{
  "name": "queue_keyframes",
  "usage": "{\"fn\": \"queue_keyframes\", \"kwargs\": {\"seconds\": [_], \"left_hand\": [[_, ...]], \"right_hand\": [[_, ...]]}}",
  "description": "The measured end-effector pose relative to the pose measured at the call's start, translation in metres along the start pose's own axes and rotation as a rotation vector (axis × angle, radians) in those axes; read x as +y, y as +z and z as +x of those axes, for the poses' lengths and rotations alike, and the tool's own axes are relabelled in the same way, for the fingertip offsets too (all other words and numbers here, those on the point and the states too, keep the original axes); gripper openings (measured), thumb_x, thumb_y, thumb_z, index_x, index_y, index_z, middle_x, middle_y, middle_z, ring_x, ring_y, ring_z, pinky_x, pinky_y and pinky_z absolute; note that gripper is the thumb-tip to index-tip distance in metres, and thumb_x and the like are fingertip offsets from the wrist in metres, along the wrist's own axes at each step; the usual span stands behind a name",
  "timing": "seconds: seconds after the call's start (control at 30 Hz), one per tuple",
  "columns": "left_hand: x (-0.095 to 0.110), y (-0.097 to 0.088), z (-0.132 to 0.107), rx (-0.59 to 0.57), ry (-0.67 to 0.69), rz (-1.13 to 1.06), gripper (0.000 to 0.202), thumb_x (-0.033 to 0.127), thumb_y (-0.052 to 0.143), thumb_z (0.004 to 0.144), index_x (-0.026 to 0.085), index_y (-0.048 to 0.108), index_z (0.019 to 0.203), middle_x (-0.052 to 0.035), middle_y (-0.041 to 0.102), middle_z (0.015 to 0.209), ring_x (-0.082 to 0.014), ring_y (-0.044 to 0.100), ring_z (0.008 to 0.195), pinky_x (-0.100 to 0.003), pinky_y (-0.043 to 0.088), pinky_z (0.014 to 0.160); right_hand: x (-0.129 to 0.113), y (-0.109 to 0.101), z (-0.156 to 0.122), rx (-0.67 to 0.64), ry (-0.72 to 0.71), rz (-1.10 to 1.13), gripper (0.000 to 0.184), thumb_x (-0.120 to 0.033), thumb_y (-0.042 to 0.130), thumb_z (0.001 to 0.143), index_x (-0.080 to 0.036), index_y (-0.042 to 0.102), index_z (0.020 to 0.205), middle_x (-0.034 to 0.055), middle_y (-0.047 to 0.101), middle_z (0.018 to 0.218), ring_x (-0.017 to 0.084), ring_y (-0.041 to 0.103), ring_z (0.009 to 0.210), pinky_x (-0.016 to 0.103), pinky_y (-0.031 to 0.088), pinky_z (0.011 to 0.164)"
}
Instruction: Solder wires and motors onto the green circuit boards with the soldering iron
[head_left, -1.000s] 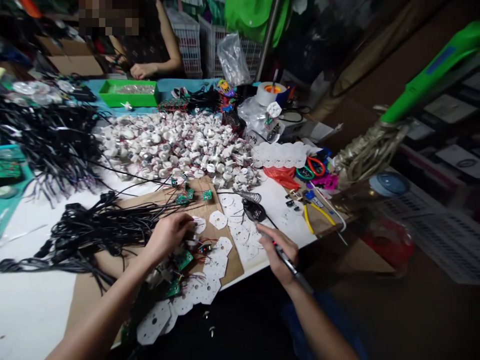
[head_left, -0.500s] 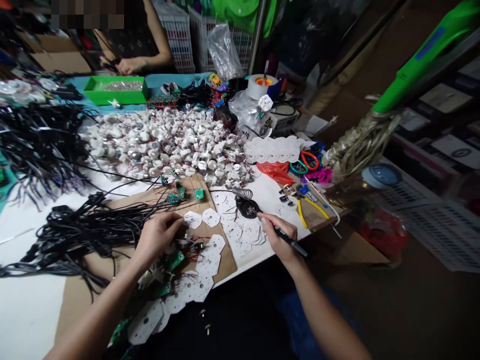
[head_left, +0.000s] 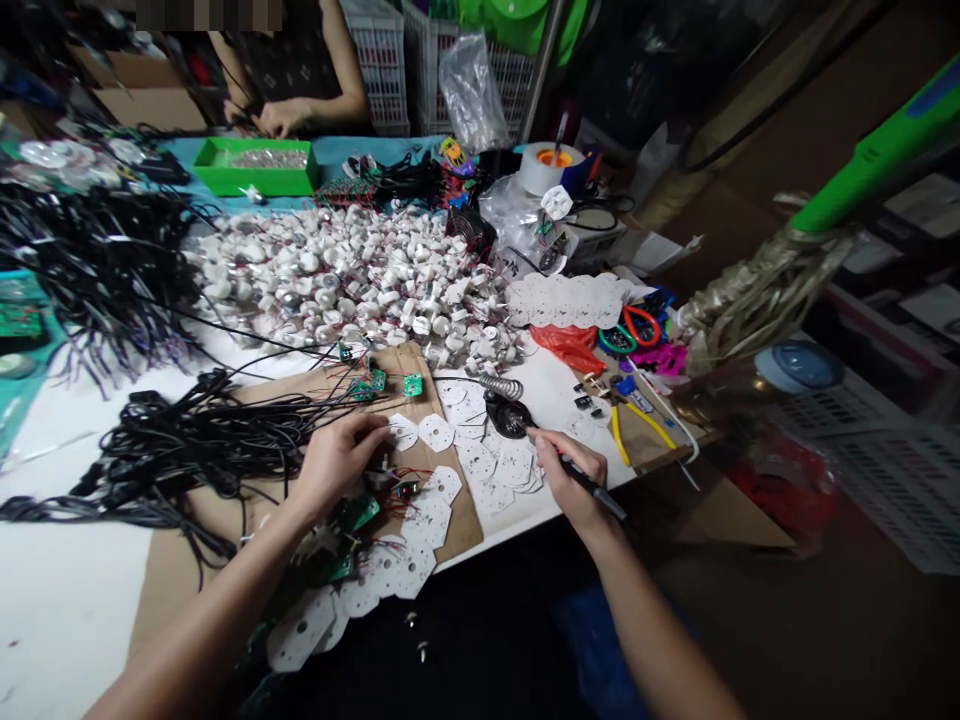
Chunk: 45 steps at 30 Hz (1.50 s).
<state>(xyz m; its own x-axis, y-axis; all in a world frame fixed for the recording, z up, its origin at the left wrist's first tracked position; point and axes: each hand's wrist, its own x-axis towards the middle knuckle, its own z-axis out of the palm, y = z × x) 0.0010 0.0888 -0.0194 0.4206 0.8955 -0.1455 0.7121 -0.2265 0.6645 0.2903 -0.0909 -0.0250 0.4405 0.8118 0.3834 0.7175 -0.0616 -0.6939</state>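
Observation:
My right hand [head_left: 576, 476] is closed round the dark handle of a soldering iron [head_left: 596, 490]. The iron's tip end reaches into a small black round dish [head_left: 510, 416] beside a coiled spring holder [head_left: 501, 386]. My left hand [head_left: 339, 456] is closed in a pinch at the left edge of a white octagonal board [head_left: 403, 431], which lies on a cardboard sheet [head_left: 459, 515]. A second white octagonal board [head_left: 436, 433] lies just right of it. Below are red wires, a green circuit board [head_left: 367, 513] and a row of overlapping white boards [head_left: 429, 522].
A heap of white parts [head_left: 352, 280] covers the table's middle. Black cables [head_left: 255, 430] lie at left. Yellow-handled pliers [head_left: 637, 425] rest at right, near the table edge. Behind a green tray [head_left: 255, 180], another person's hands [head_left: 281, 118] are at the far side.
The view has swung slightly left, so the scene sits further right. Both hands keep nearly the same places, left at the white board and right with the iron at the dish.

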Motion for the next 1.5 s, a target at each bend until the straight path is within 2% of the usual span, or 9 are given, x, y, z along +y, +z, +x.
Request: {"fn": "queue_keyframes", "kwargs": {"seconds": [0.13,0.3,0.43,0.6,0.8,0.9,1.07,1.27,1.5], "left_hand": [[-0.004,0.000,0.005,0.035,0.050,0.085,0.034,0.048,0.057,0.088,0.022,0.078,0.083,-0.0063,0.075,0.086,-0.0235,0.069,0.085,-0.032,0.051,0.079],[-0.004,0.003,-0.001,0.064,0.006,0.209,0.028,0.038,0.058,0.091,0.020,0.078,0.084,-0.0084,0.076,0.089,-0.0237,0.067,0.085,-0.032,0.049,0.077],[0.006,0.007,-0.004,0.049,-0.056,0.315,0.025,0.032,0.057,0.092,0.019,0.078,0.085,-0.0090,0.075,0.091,-0.0238,0.067,0.085,-0.032,0.046,0.074],[0.013,0.009,-0.008,0.031,-0.091,0.376,0.022,0.023,0.055,0.090,0.019,0.076,0.084,-0.0082,0.071,0.093,-0.0221,0.066,0.084,-0.032,0.044,0.074],[0.007,0.013,-0.018,0.051,-0.010,0.358,0.018,0.021,0.059,0.088,0.017,0.073,0.077,-0.0091,0.069,0.093,-0.0231,0.065,0.089,-0.032,0.045,0.075],[0.004,0.014,-0.018,0.050,0.042,0.301,0.016,0.015,0.060,0.085,0.017,0.072,0.074,-0.0083,0.070,0.088,-0.0219,0.065,0.088,-0.031,0.046,0.077],[0.001,0.017,-0.015,0.039,0.079,0.203,0.015,0.010,0.061,0.081,0.017,0.071,0.072,-0.0071,0.073,0.084,-0.0212,0.066,0.087,-0.030,0.047,0.080],[-0.001,0.019,-0.019,0.077,0.062,0.223,0.015,0.014,0.061,0.082,0.017,0.073,0.075,-0.0082,0.075,0.087,-0.0221,0.068,0.083,-0.032,0.048,0.075],[0.000,0.020,-0.021,0.086,0.068,0.238,0.015,0.014,0.060,0.081,0.018,0.073,0.073,-0.0077,0.075,0.087,-0.0219,0.068,0.085,-0.031,0.049,0.076]], "right_hand": [[-0.003,-0.001,0.001,0.022,0.024,0.010,0.026,-0.032,0.057,0.101,-0.020,0.081,0.103,0.0061,0.081,0.078,0.020,0.076,0.065,0.030,0.063,0.067],[-0.011,-0.008,-0.008,0.052,0.113,0.074,0.028,-0.035,0.060,0.101,-0.020,0.081,0.111,0.0054,0.080,0.079,0.020,0.074,0.061,0.030,0.063,0.063],[-0.020,-0.003,-0.016,0.022,0.080,0.119,0.027,-0.035,0.061,0.101,-0.020,0.081,0.111,0.0053,0.079,0.077,0.019,0.073,0.060,0.030,0.064,0.063],[-0.048,0.026,-0.021,-0.088,0.004,0.270,0.027,-0.032,0.060,0.101,-0.020,0.081,0.112,0.0049,0.080,0.079,0.018,0.073,0.061,0.029,0.064,0.061],[-0.072,0.076,-0.022,-0.152,-0.048,0.424,0.025,-0.030,0.058,0.101,-0.022,0.080,0.110,0.0024,0.079,0.076,0.017,0.073,0.058,0.029,0.063,0.062],[-0.072,0.088,-0.023,-0.176,-0.030,0.460,0.026,-0.031,0.057,0.101,-0.022,0.080,0.109,0.0022,0.078,0.073,0.017,0.072,0.057,0.029,0.062,0.060],[-0.065,0.089,-0.026,-0.189,0.026,0.449,0.027,-0.033,0.057,0.102,-0.022,0.080,0.110,0.0020,0.078,0.072,0.017,0.073,0.059,0.030,0.063,0.063],[-0.059,0.092,-0.032,-0.238,0.047,0.465,0.028,-0.035,0.057,0.102,-0.022,0.080,0.111,0.0020,0.077,0.072,0.016,0.071,0.056,0.029,0.062,0.059],[-0.060,0.098,-0.031,-0.290,0.075,0.495,0.028,-0.036,0.057,0.102,-0.023,0.080,0.111,0.0021,0.078,0.073,0.017,0.073,0.057,0.027,0.062,0.056]]}}
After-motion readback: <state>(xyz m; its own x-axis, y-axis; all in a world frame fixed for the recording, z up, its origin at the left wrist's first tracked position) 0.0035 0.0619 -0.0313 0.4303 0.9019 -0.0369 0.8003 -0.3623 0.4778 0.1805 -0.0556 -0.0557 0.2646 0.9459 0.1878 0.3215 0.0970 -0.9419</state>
